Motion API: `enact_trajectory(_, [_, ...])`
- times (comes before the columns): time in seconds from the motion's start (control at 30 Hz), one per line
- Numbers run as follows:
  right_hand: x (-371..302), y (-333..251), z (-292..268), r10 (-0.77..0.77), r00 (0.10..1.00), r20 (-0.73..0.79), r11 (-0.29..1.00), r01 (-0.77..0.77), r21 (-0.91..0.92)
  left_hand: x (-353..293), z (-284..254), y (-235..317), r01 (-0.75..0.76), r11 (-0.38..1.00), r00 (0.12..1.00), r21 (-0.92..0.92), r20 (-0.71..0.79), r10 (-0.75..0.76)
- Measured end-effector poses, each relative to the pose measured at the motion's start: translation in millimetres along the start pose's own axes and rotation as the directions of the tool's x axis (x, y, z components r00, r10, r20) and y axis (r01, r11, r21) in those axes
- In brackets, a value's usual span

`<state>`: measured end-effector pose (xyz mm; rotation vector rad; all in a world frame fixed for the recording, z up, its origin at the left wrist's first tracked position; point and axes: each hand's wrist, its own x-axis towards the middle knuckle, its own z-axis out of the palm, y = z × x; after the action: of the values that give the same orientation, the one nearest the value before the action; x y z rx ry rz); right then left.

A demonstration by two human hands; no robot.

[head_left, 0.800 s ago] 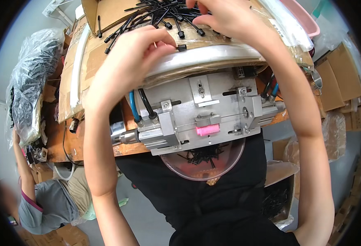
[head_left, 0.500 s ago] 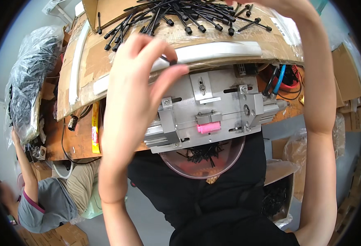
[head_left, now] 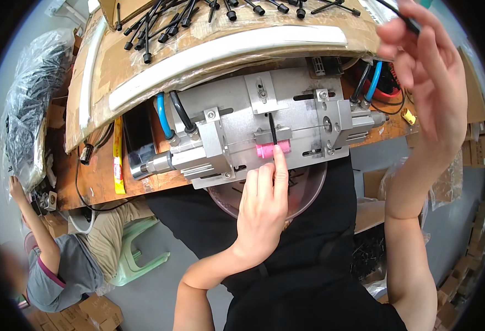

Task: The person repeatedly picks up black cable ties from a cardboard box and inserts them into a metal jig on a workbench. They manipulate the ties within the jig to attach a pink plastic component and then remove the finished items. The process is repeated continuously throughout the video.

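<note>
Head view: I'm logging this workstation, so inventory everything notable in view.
Fixture: one, silver, on bench
Block: one, pink, fixture front
Rods: many, black, cardboard and fixture
Cardboard: count unclear, brown, behind fixture
Strips: two, white, on cardboard
Bowl: one, pinkish, below fixture
Hoses: four, blue/black, fixture ends
Packet: one, yellow, bench left
Bundle: one, black, far left
Stool: one, green, left
Co-worker: one, grey top, left
Boxes: several, brown, both sides
Left hand: one, touching fixture rod
Right hand: one, holding rod

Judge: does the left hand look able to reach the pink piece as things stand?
Probably yes: the left hand has its index fingertip at the pink piece, whose near side looks otherwise unobstructed.
</note>
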<state>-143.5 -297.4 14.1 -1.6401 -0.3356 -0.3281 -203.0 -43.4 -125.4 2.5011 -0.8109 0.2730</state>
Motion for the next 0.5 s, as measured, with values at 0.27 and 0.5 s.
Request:
enact_trajectory(0.27, [-88,37,79,-0.156,0.986,-0.064,0.901,0.116,-0.418,-4,-1,-5,0.010,0.999,1.000,0.039,0.025,-0.010])
enact_trajectory(0.5, [-132,90,120,-0.142,0.979,0.146,0.784,0.201,-0.587,-10,-30,3,0.075,0.991,0.996,-0.111,-0.049,-0.081])
